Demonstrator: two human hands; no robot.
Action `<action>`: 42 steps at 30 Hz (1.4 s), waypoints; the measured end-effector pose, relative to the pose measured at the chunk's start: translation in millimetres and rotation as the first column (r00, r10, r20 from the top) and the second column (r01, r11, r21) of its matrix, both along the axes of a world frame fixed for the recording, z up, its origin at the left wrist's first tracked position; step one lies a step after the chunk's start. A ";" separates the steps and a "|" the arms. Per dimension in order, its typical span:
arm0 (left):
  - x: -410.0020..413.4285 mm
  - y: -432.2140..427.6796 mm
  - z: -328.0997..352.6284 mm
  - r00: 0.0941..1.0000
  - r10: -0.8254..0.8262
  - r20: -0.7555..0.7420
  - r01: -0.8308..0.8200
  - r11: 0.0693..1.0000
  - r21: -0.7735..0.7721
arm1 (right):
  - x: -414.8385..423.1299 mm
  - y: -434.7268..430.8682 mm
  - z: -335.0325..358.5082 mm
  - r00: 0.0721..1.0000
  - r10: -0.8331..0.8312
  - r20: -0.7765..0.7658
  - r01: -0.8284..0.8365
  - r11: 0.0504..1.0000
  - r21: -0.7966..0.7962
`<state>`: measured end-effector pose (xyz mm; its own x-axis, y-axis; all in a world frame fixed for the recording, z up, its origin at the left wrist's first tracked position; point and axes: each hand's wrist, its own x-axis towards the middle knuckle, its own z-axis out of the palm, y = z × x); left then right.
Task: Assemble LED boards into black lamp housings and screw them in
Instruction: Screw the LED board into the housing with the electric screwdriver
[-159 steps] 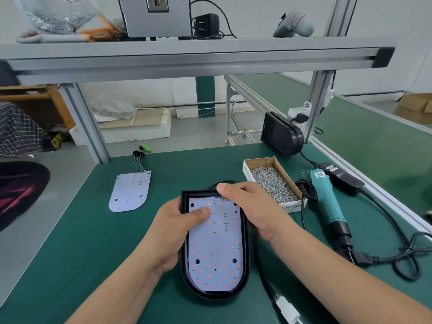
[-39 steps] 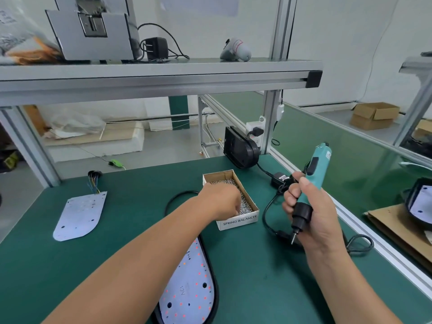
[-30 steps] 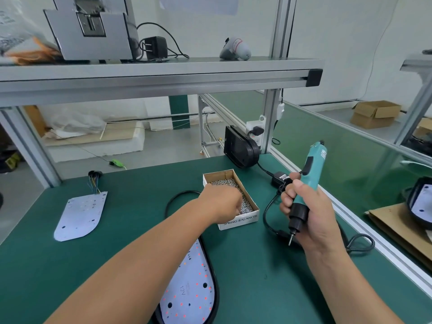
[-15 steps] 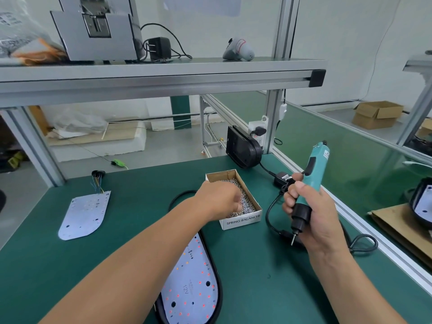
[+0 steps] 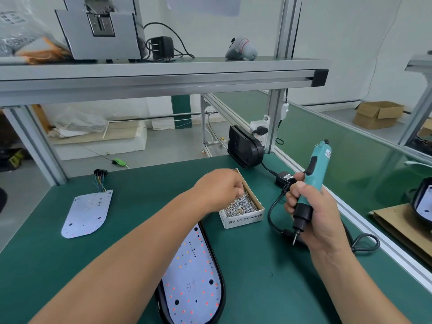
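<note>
Left hand over the open cardboard screw box, label reads "SPRING BALANCER". Fingers curled downward, tips in or at the heap of small silver screws; cannot tell whether a screw is pinched, the tips are hidden behind the knuckles. Right hand raised above the green bench mat, to the right of the box. All fingers and thumb wrapped round the lower body of the teal electric screwdriver. Tool tilted, top leaning away to the right, bit pointing down and clear of the mat. Its black cable loops on the mat between box and hand. LED board, white with red and orange dots, marked "12V", lies seated in the black lamp housing at the near edge, partly under the left forearm; neither hand touches it. Spare LED board with coloured wires lies flat far left. A second black housing stands on edge at the back of the bench, beside the post.
</note>
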<state>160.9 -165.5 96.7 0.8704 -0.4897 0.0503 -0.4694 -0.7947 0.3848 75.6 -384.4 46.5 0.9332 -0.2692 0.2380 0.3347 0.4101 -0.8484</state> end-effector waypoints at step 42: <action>-158.5 136.2 -42.3 0.770 -0.150 -0.620 -0.531 0.389 -0.753 | -5.9 155.7 43.9 0.931 0.330 0.153 -0.364 0.853 0.375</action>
